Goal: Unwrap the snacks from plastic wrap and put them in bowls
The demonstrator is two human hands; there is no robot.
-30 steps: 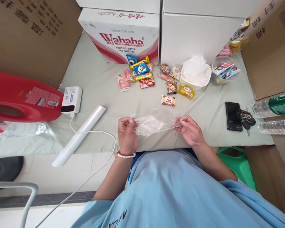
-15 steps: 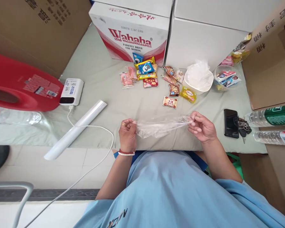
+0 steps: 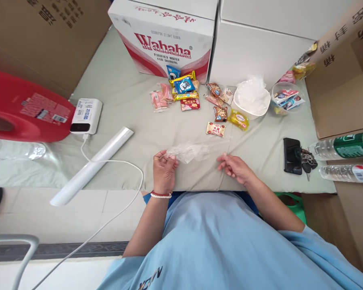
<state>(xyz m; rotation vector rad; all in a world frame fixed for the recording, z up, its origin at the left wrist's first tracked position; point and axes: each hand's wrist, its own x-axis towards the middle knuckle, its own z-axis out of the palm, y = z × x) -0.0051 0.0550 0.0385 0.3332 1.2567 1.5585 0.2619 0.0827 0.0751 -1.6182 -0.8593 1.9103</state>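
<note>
Clear plastic bag (image 3: 189, 152) is lying crumpled just below the middle of the frame, on the grey-green surface (image 3: 124, 104). At its left end the left hand (image 3: 164, 174) is pinching it, the grip closing on the film between thumb and fingers. To the right, the right hand (image 3: 236, 169) is resting on the surface apart from the bag, its grip loose and holding nothing, fingers half curled. Left of the hands a white roll (image 3: 92, 172) is lying aslant, and a white cable (image 3: 115, 162) is crossing it on its way to a power bank (image 3: 86, 116). Towards the right edge a black phone (image 3: 291, 156) is lying beside a bunch of keys (image 3: 307, 160). Farther up, wrapped snacks (image 3: 196, 98) are lying scattered across the middle, and a white bowl (image 3: 250, 101) is sitting just right of them. At the top of the frame a red-and-white box (image 3: 169, 38) is standing against the back.
</note>
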